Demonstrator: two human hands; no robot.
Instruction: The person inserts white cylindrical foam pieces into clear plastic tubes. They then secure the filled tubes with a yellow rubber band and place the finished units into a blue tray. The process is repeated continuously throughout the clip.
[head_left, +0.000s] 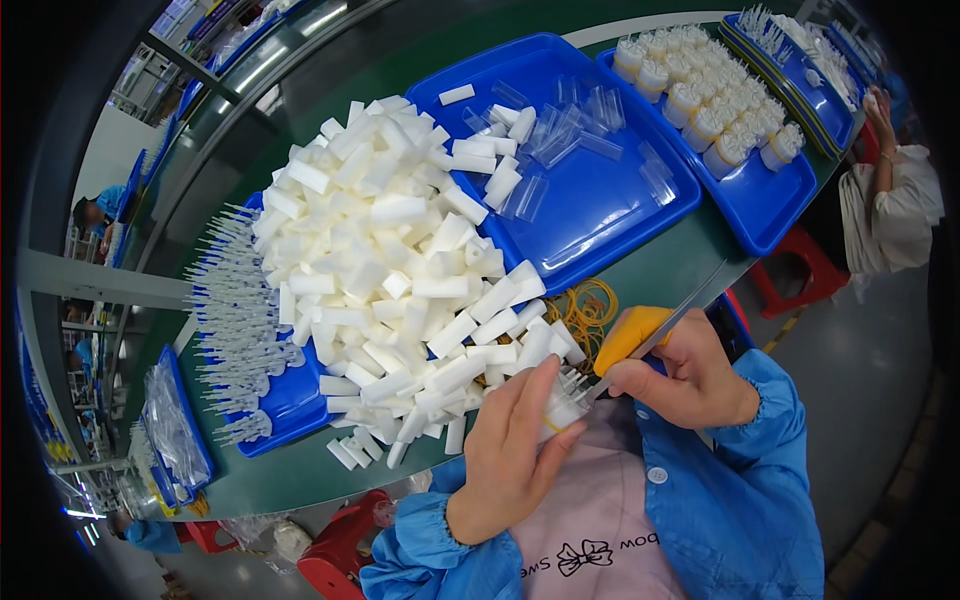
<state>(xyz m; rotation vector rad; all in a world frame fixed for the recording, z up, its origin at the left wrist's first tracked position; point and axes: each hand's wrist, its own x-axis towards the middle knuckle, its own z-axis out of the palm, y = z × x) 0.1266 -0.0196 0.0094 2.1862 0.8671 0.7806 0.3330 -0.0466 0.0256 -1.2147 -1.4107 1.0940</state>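
Note:
My left hand [505, 460] is curled around a bundle of white plastic pieces [566, 402] with thin prongs sticking up and a yellow band around it. Just right of it, my right hand [685, 375] has its thumb and a finger brought together at the bundle's edge. What looks like a yellow finger cover [632, 335] sits on that finger. Whatever lies between those fingertips is too small to make out. Behind both hands lie yellow rubber bands [583, 310], beside a large heap of white foam-like sticks [380, 220].
A blue tray [640, 225] behind the heap holds clear tubes and some white sticks. Banded bundles [700, 100] fill another tray at far right. Thin white pronged parts [235, 310] are stacked at left. A red stool [800, 275] and a person [890, 200] are beyond the table's right edge.

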